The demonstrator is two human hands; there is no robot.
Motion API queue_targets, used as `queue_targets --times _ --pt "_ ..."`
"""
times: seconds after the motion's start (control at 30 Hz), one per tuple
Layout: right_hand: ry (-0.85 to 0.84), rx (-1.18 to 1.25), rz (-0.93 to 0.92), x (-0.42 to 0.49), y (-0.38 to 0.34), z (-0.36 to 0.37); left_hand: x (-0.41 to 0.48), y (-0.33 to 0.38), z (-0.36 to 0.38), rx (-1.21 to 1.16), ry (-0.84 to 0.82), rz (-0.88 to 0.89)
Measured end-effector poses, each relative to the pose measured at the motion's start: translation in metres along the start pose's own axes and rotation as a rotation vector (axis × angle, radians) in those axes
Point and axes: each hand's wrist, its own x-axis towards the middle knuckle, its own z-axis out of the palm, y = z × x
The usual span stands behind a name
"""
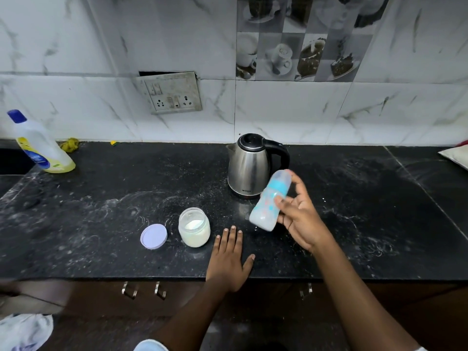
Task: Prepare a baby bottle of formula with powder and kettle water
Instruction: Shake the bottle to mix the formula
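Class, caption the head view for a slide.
Right hand holds tilted blue-collared baby bottle near steel kettle; left hand flat on black counter.

— On the bench (pixel 101 188), toward the back: kettle (pixel 249 168). Before the kettle, to its left?
— Open jar (pixel 194 230) with powder (pixel 193 225) in it; lid (pixel 153 236) farther left, just beside the jar.
— Before the kettle, to its right?
— Tilted baby bottle (pixel 269 201) in the right hand (pixel 301 214), near the kettle's base. Straight before the kettle, flat on the bench: left hand (pixel 229 259).
— Far left of the kettle?
— Standing squeeze bottle (pixel 41 145), at the bench's end.
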Motion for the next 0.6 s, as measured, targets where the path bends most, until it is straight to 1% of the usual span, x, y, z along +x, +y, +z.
queue_targets --times 0.03,0.07,0.13,0.17,0.27,0.3,0.37,0.4,0.47,0.5,0.57,0.6 --pt "-0.050 -0.057 0.013 -0.001 0.001 0.001 0.000 0.000 0.000 0.002 -0.005 0.001" --pt "-0.052 -0.068 0.006 -0.002 0.003 0.002 0.000 -0.001 0.000 0.003 -0.010 0.001" --pt "0.060 0.003 -0.023 -0.002 0.006 0.000 0.000 0.000 0.000 0.006 -0.013 -0.005" --pt "0.083 0.016 -0.030 -0.002 0.007 -0.002 0.001 0.000 0.000 0.007 -0.012 -0.008" --pt "-0.004 -0.107 0.005 -0.006 0.010 0.001 0.000 0.001 -0.001 0.007 -0.016 -0.007" --pt "0.017 -0.103 -0.005 -0.006 0.013 0.000 0.000 0.001 -0.001 0.007 -0.018 -0.007" --pt "0.113 -0.027 -0.019 -0.005 0.015 -0.002 0.000 0.002 -0.001 0.006 -0.020 -0.011" --pt "0.102 -0.017 -0.010 -0.005 0.014 -0.003 0.001 0.002 -0.002 0.005 -0.021 -0.013" --pt "-0.011 -0.076 0.028 -0.006 0.011 -0.001 0.000 0.001 -0.001 0.004 -0.025 -0.012" --pt "-0.038 -0.079 0.027 -0.006 0.011 -0.001 0.000 0.001 -0.001 0.003 -0.024 -0.011" --pt "0.017 -0.017 0.003 -0.006 0.009 -0.005 0.000 0.001 -0.002 0.001 -0.022 -0.013" --pt "0.016 -0.006 0.002 -0.005 0.008 -0.006 0.000 0.002 -0.002 0.000 -0.022 -0.012"
